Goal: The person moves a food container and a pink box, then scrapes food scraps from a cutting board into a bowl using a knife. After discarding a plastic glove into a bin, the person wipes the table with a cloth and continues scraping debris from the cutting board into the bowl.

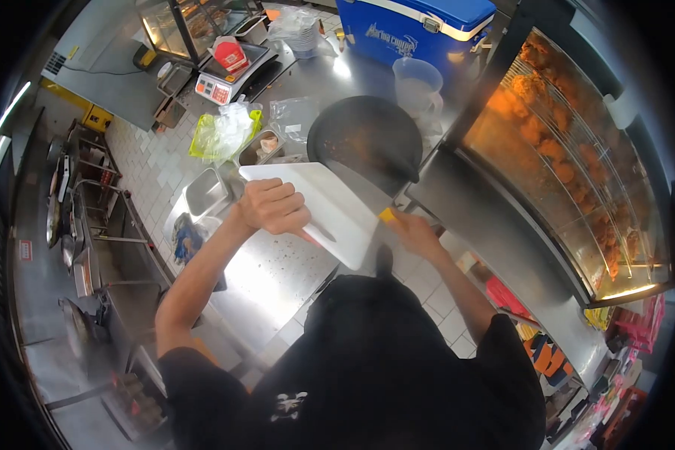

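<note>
A white cutting board (pixel 337 202) is held tilted above the steel counter (pixel 266 281). Wrapped round its upper left part is my left hand (pixel 275 206), fingers closed. A small red thing (pixel 309 238) shows just below that hand against the board; I cannot tell what it is. My right hand (pixel 415 234) is closed on a small yellow item (pixel 387 215) at the board's right edge. Beyond the board, a large dark round pan (pixel 364 139) rests on the counter with reddish-brown residue inside.
Food trays (pixel 206 191) and plastic bags (pixel 225 133) lie at the left, near a scale (pixel 215 88). At the back are a clear jug (pixel 417 81) and a blue cooler (pixel 412 30). A glass case of fried food (pixel 562 165) stands at the right.
</note>
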{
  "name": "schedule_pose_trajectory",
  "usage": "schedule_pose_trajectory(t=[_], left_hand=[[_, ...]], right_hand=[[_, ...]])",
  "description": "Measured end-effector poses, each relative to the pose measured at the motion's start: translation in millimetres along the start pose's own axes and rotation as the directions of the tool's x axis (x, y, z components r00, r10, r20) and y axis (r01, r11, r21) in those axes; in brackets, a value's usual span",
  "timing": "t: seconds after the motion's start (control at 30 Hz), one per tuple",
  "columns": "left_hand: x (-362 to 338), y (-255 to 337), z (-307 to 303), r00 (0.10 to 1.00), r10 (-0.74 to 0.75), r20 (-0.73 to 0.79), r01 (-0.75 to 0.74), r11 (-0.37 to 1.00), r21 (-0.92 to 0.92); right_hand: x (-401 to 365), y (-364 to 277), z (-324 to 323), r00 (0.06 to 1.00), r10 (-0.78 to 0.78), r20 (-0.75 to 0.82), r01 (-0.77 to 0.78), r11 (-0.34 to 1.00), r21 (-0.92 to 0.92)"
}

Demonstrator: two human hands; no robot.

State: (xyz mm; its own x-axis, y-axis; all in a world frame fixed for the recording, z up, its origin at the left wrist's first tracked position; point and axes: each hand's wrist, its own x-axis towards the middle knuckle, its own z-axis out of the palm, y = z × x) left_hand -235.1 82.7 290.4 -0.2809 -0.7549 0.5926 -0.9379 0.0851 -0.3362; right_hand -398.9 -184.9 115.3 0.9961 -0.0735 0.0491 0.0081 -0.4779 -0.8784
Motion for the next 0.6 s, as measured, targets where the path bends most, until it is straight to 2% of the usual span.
schedule_pose_trajectory(t=[0.07, 0.1, 0.13, 0.2, 0.23, 0.3, 0.43, 0.5, 0.6], left_hand=[[-5.1, -3.8, -0.3, 1.0, 0.018, 0.011, -0.019, 1.0, 0.021], [-7.2, -3.9, -1.1, 1.0, 0.006, 0.015, -0.006, 1.0, 0.023], [-9.7, -2.4, -1.4, 1.0, -0.011, 0.019, 0.01, 1.0, 0.022], [-10.2, -2.9, 0.3, 0.999, -0.05, 0.007, 0.049, 0.998, 0.024], [-9.9, -4.1, 1.2, 0.998, -0.061, -0.007, 0.061, 0.998, 0.023], [-9.7, -4.1, 1.0, 0.997, -0.067, -0.035, 0.068, 0.997, 0.031], [-15.5, 1.2, 3.1, 0.993, -0.103, -0.064, 0.106, 0.993, 0.046], [-19.1, 3.8, -1.1, 0.99, -0.133, -0.042, 0.136, 0.988, 0.079], [-28.4, 10.6, -19.5, 0.976, -0.216, -0.02, 0.217, 0.968, 0.124]], right_hand=[[7.8, -15.6, -22.4, 0.95, 0.296, 0.105, -0.294, 0.955, -0.032], [6.3, -3.6, -19.1, 0.991, 0.132, -0.025, -0.133, 0.989, -0.069], [2.9, -3.2, -19.6, 0.992, 0.129, -0.007, -0.129, 0.989, -0.076], [-3.8, -30.1, -24.9, 0.937, 0.31, -0.161, -0.296, 0.95, 0.102], [-8.5, -23.7, -21.2, 0.939, 0.308, -0.155, -0.296, 0.95, 0.095], [-14.4, 7.8, -4.8, 0.961, 0.033, -0.275, -0.057, 0.995, -0.078], [-0.8, 59.0, 37.0, 0.97, 0.09, -0.225, -0.102, 0.994, -0.041], [9.3, 66.2, 52.9, 0.954, 0.189, -0.233, -0.176, 0.982, 0.074], [-16.3, 87.5, 54.4, 0.956, 0.215, -0.198, -0.212, 0.977, 0.039]])
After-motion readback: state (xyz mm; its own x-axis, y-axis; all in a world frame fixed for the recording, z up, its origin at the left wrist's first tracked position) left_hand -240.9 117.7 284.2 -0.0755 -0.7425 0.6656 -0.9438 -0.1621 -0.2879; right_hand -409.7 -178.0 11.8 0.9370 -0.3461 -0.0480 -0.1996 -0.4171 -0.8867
